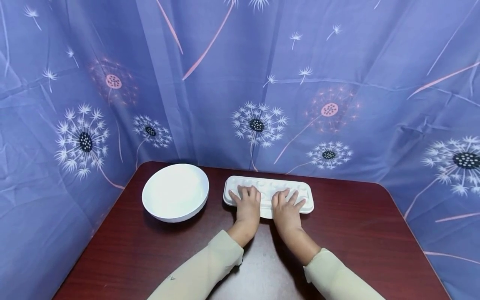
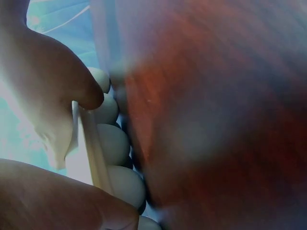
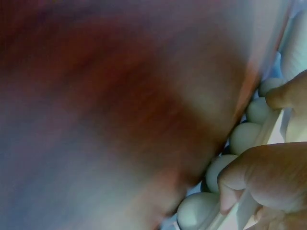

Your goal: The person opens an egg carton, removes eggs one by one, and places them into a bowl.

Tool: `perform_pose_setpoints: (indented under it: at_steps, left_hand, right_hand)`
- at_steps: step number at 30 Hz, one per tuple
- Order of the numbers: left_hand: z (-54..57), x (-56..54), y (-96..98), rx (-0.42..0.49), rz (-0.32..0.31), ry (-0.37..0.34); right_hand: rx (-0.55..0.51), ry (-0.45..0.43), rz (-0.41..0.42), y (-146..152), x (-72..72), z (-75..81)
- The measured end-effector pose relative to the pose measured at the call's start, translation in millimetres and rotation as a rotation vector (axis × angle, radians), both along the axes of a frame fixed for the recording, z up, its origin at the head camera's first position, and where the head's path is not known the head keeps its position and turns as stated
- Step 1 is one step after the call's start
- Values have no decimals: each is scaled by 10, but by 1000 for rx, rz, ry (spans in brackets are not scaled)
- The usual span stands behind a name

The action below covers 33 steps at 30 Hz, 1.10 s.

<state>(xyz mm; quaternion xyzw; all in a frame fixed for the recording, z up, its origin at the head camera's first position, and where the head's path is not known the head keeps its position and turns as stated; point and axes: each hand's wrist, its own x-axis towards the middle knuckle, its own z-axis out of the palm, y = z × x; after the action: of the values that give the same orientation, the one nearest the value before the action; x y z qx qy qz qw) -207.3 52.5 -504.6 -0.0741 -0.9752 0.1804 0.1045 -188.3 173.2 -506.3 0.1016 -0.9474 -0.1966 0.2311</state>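
Note:
A long white ice ball tray [image 1: 270, 182], with round bumps on its top, lies on the table. My left hand [image 1: 248, 208] is over the left half, its fingers spread on the top. On the right half is my right hand [image 1: 288, 211], with its fingers spread too. From the right wrist view, the right thumb [image 3: 230, 184] bends over the front rim of the tray, whose round cups [image 3: 245, 139] bulge below. The left wrist view has the left thumb [image 2: 117, 213] at the same rim, its tip partly out of sight.
A white bowl [image 1: 175, 192] stands to the left of the tray. The dark red wooden table [image 1: 352, 233] has its back edge just behind the tray, against a blue dandelion-print curtain [image 1: 210, 104].

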Motion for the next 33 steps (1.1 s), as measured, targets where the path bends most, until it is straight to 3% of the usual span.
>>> perform_pose_setpoints:
  at_steps: [8, 14, 20, 27, 33]
  left_hand:
    - [81, 13, -88, 80, -15, -146]
    - [129, 25, -233, 171, -42, -231]
    - [157, 47, -352, 296, -115, -226]
    - [150, 63, -474, 498, -164, -223]
    - [198, 72, -562, 557, -161, -255]
  right_hand:
    - [-41, -96, 14, 71, 36, 44]
    - [-173, -266, 27, 91, 37, 89]
    - [-287, -375, 18, 169, 19, 159]
    - [-422, -391, 61, 335, 15, 214]
    - [-485, -425, 94, 434, 22, 257]
